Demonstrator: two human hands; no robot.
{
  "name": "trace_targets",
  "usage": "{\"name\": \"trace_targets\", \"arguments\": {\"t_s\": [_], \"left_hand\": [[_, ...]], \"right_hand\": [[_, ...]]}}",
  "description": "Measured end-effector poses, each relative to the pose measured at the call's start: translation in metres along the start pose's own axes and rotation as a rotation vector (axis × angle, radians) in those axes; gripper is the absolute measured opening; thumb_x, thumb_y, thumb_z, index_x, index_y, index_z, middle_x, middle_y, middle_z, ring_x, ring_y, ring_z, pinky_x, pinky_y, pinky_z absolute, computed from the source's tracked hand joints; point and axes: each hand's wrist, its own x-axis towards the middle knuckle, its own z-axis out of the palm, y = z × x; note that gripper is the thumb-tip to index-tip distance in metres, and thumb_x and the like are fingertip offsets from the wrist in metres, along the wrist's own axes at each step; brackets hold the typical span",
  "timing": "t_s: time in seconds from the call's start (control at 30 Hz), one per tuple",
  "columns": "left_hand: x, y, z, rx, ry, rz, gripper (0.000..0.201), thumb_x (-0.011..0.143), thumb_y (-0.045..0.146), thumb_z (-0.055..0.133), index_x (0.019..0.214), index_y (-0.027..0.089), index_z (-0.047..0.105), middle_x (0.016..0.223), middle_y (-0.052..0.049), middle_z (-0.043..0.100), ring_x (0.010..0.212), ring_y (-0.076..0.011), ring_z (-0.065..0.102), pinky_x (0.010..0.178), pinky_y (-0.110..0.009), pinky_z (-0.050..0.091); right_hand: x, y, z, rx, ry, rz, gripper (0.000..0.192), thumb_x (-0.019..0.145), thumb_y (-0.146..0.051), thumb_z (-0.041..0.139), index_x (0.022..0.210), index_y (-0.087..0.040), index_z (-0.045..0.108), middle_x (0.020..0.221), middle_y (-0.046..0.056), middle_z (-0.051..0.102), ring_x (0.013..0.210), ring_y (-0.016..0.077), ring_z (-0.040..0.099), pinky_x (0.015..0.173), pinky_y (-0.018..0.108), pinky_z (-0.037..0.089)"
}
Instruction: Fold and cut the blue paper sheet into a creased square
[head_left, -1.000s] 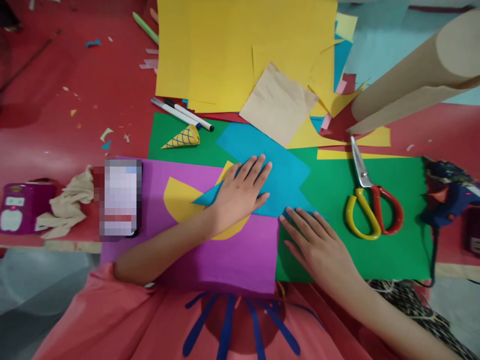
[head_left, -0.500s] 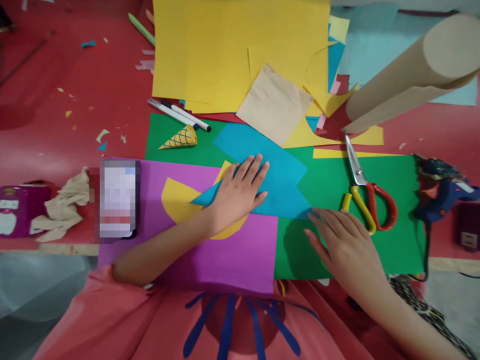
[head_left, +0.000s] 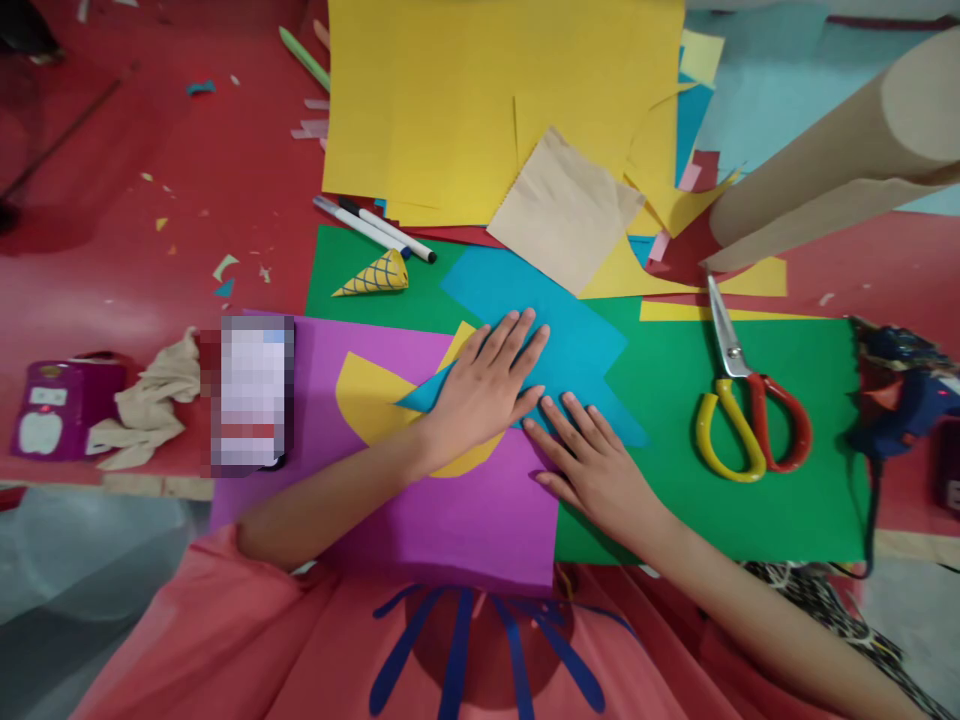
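My left hand (head_left: 491, 375) lies flat on a blue paper cutout (head_left: 555, 320) with zigzag ends, its fingers stretched out. Under that hand and the blue paper shows a yellow paper shape (head_left: 367, 395), partly covered. My right hand (head_left: 592, 450) rests close beside the left, fingers extended over the lower edge of the blue paper. Both hands are open and hold nothing. Beneath these pieces lie a purple sheet (head_left: 465, 530) and a green sheet (head_left: 675, 500). Scissors (head_left: 735, 355) with one yellow and one red handle lie on the green sheet, right of my right hand.
A yellow paper cone (head_left: 379, 275) and two pens (head_left: 375, 225) lie at upper left of the green sheet. A phone (head_left: 253, 395) is at left. Yellow sheets (head_left: 450, 110), a tan square (head_left: 566, 215) and a brown paper roll (head_left: 817, 145) stand beyond; a blue glue gun (head_left: 911, 405) is at right.
My right hand has moved left from the blue paper's right corner to beside my left hand. The left hand stays pressed on the paper. The whole view has shifted slightly.
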Motion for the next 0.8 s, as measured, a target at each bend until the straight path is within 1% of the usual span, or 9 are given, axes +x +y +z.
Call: {"name": "trace_targets", "arguments": {"t_s": [0.1,0.17,0.27,0.37,0.5,0.6,0.7,0.8], "left_hand": [[-0.012,0.003,0.001,0.021,0.019,0.047,0.059,0.101,0.035,0.028,0.154,0.013,0.018,0.162,-0.012,0.017,0.15,-0.0261,0.014,0.121,-0.047,0.015],[-0.026,0.007,0.003,0.017,-0.016,0.101,0.058,0.101,0.036,0.028,0.154,0.013,0.019,0.161,-0.01,0.019,0.149,-0.0237,0.016,0.121,-0.045,0.016],[-0.053,0.01,0.006,0.019,-0.084,0.11,0.058,0.101,0.038,0.028,0.153,0.013,0.021,0.16,-0.008,0.024,0.148,-0.0212,0.022,0.121,-0.042,0.021],[-0.079,0.009,0.007,0.057,-0.087,0.079,0.061,0.1,0.042,0.03,0.152,0.011,0.023,0.158,-0.01,0.027,0.145,-0.023,0.028,0.119,-0.041,0.024],[-0.106,0.002,0.004,0.088,-0.03,0.004,0.063,0.099,0.043,0.033,0.15,0.006,0.028,0.154,-0.014,0.036,0.142,-0.0262,0.036,0.116,-0.041,0.026],[-0.121,-0.003,0.003,0.071,-0.017,-0.056,0.066,0.099,0.043,0.033,0.152,0.005,0.022,0.151,-0.018,0.04,0.14,-0.0292,0.038,0.114,-0.042,0.029],[-0.133,-0.005,0.003,0.053,-0.017,-0.111,0.07,0.099,0.043,0.034,0.153,0.004,0.015,0.151,-0.021,0.039,0.14,-0.032,0.037,0.112,-0.044,0.032],[-0.142,-0.005,0.003,0.052,-0.011,-0.166,0.071,0.098,0.043,0.035,0.153,0.004,0.012,0.151,-0.023,0.037,0.139,-0.0338,0.038,0.11,-0.045,0.034]], "right_hand": [[0.0,0.0,0.0,-0.002,0.013,-0.005,0.056,0.097,-0.045,0.045,0.148,-0.023,0.039,0.156,0.009,0.034,0.146,0.0313,0.026,0.113,0.05,0.033],[0.0,0.0,0.0,0.0,0.016,-0.005,0.056,0.097,-0.045,0.045,0.147,-0.022,0.04,0.156,0.01,0.035,0.146,0.0312,0.026,0.113,0.05,0.033],[0.0,0.0,-0.001,-0.004,0.009,-0.003,0.055,0.097,-0.044,0.046,0.148,-0.022,0.04,0.156,0.009,0.034,0.146,0.0312,0.026,0.114,0.05,0.032],[0.0,0.0,-0.002,-0.013,0.011,0.001,0.055,0.097,-0.043,0.046,0.148,-0.022,0.039,0.156,0.008,0.034,0.146,0.031,0.026,0.114,0.048,0.032],[0.001,-0.001,-0.002,-0.011,0.012,0.0,0.054,0.098,-0.043,0.045,0.147,-0.021,0.04,0.156,0.009,0.036,0.147,0.0304,0.025,0.114,0.047,0.031],[0.0,0.0,-0.001,-0.014,0.024,-0.007,0.055,0.098,-0.043,0.045,0.147,-0.021,0.04,0.155,0.009,0.036,0.148,0.0299,0.021,0.115,0.047,0.029],[-0.001,0.0,0.0,-0.02,0.041,-0.007,0.055,0.098,-0.044,0.044,0.147,-0.02,0.04,0.155,0.01,0.036,0.149,0.0288,0.016,0.116,0.046,0.026],[-0.001,0.0,0.0,-0.025,0.047,-0.007,0.054,0.098,-0.044,0.044,0.147,-0.02,0.041,0.155,0.01,0.037,0.15,0.0281,0.014,0.117,0.046,0.025]]}}
